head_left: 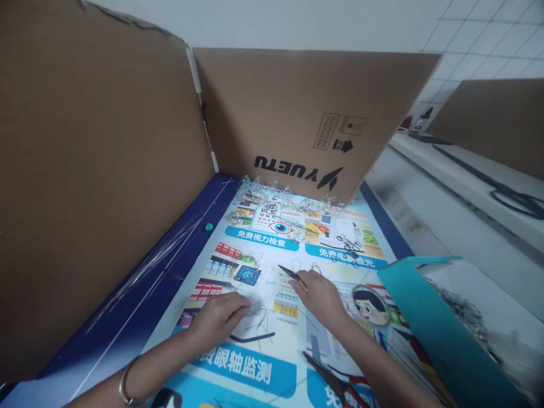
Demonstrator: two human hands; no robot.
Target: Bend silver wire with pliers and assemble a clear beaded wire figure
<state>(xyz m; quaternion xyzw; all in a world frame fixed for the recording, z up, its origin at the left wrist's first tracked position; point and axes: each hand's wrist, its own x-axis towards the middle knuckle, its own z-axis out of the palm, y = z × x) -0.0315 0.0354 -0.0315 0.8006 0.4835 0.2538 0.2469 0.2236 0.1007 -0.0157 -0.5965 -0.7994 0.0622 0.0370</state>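
Observation:
My left hand [223, 317] is closed in a pinch low over the printed sheet [276, 294]; whatever its fingertips hold is hidden. Loose thin wire [260, 320] lies in bent strands just right of those fingertips. My right hand [321, 294] grips a slim pointed tool [293, 276] with dark tips and yellow at the handle, perhaps small pliers. Its tips point left and away from me, over the sheet. Thin wire loops [315, 267] show just beyond the right knuckles. Nearer me, partly behind my right forearm, lie dark-bladed scissors [325, 374] with red on the handles.
Cardboard panels [276, 107] wall off the left and back. Clear wire-like pieces [272, 190] cluster at the back, with dark rings [351, 246] at right. Long straight wires [157, 258] lie left. A teal box [429, 306] holding metal pieces stands right, beside a round clear dish [370, 305].

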